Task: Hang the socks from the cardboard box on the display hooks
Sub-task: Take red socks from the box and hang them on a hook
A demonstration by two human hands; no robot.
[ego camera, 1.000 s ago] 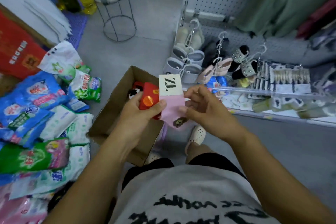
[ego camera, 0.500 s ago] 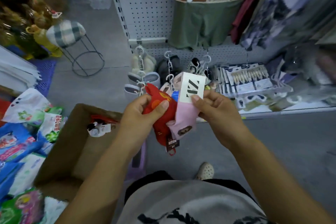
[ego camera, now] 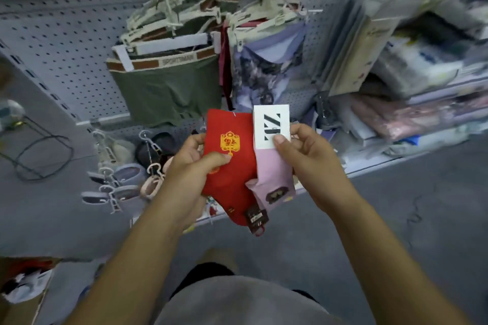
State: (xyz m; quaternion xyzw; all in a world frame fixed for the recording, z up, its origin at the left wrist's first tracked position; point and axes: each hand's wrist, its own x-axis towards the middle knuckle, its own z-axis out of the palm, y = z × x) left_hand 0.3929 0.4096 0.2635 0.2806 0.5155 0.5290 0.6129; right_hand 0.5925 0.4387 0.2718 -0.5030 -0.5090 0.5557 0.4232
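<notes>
My left hand [ego camera: 191, 169] grips a pair of red socks [ego camera: 231, 166] with a gold emblem; a dark tag dangles from its toe end. My right hand [ego camera: 303, 155] pinches the white card label of a pair of pink socks [ego camera: 274, 171], thumb on the label's front. Both pairs are held side by side in front of a grey pegboard wall [ego camera: 66, 42]. The cardboard box [ego camera: 21, 298] shows only as a corner at the bottom left, with more socks inside.
Green and patterned underwear on plastic hangers [ego camera: 169, 74] hangs from the pegboard above my hands. Slippers [ego camera: 124, 174] hang on clips lower left. A shelf [ego camera: 422, 124] of packaged goods runs along the right. Grey floor lies below.
My view has swung up from the box to the pegboard. Both hands have lifted the socks higher, and the red pair has come out flat beside the pink pair.
</notes>
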